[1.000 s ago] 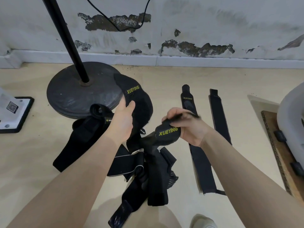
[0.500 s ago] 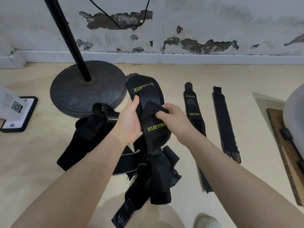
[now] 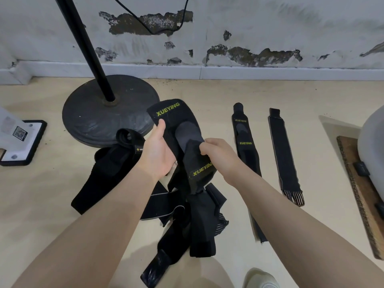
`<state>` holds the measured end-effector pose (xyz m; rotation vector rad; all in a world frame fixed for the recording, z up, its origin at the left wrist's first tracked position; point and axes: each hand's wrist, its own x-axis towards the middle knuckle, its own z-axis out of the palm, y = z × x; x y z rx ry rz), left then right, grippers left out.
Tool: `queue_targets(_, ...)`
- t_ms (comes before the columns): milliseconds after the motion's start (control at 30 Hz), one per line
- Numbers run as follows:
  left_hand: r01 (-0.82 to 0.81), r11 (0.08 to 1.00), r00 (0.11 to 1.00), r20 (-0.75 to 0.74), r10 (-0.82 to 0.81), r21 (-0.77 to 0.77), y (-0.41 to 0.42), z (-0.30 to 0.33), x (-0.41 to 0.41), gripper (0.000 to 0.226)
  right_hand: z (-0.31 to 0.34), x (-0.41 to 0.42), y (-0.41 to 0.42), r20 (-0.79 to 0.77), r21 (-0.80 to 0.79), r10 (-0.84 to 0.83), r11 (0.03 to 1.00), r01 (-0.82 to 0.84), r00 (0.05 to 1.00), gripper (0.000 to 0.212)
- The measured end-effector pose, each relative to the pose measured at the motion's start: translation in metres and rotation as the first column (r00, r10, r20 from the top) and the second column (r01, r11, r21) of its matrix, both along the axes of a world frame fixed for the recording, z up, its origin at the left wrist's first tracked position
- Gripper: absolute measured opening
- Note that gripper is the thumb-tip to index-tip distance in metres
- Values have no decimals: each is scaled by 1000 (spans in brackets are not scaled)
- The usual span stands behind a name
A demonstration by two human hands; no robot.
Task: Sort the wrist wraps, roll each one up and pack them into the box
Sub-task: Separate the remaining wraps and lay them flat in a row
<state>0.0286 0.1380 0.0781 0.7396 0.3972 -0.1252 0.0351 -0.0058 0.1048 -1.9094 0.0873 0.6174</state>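
I hold a black wrist wrap (image 3: 176,119) with yellow XUEYING lettering above the floor. My left hand (image 3: 156,152) grips its left edge, thumb on top. My right hand (image 3: 218,154) pinches the folded lower end of the same wrap, which also carries yellow lettering. Beneath my hands lies a tangled pile of black wraps (image 3: 187,215). Two wraps lie flat and straight to the right: one with yellow lettering (image 3: 244,142) and a plain one with a fringed end (image 3: 284,159).
A black round stand base (image 3: 104,115) with a pole sits at the back left, touching the pile. A white card on a black tray (image 3: 20,140) lies far left. A grey object on a brown board (image 3: 361,194) stands at the right. The wall runs behind.
My right hand has moved left and brought the wrap's lower end in against the upper part. The left hand has kept its grip, and the view shifted slightly.
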Motion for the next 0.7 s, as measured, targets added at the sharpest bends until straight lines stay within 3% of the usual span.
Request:
queue_targets(133, 53, 997, 998, 10, -54, 61, -6, 7, 2, 45, -5, 1, -3, -6, -17, 36, 999, -36, 999, 12)
queue_targets(267, 7, 998, 1000, 6, -8, 66, -5, 5, 1, 42, -1, 2, -8, 34, 137, 74, 988, -78, 997, 25)
queue_targets(433, -64, 997, 997, -34, 66, 46, -8, 4, 0, 33, 2, -1, -8, 49, 246, 72, 966, -82, 996, 4)
queue_targets(533, -126, 992, 989, -73, 126, 4, -7, 5, 2, 29, 1, -3, -6, 54, 246, 89, 964, -100, 995, 14)
queue_targets(633, -80, 996, 996, -26, 81, 45, -7, 5, 1, 34, 2, -2, -3, 42, 200, 29, 979, -37, 999, 13)
queue_targets(700, -48, 997, 999, 4, 48, 63, -9, 5, -1, 33, 0, 0, -3, 44, 150, 0, 989, -7, 999, 24)
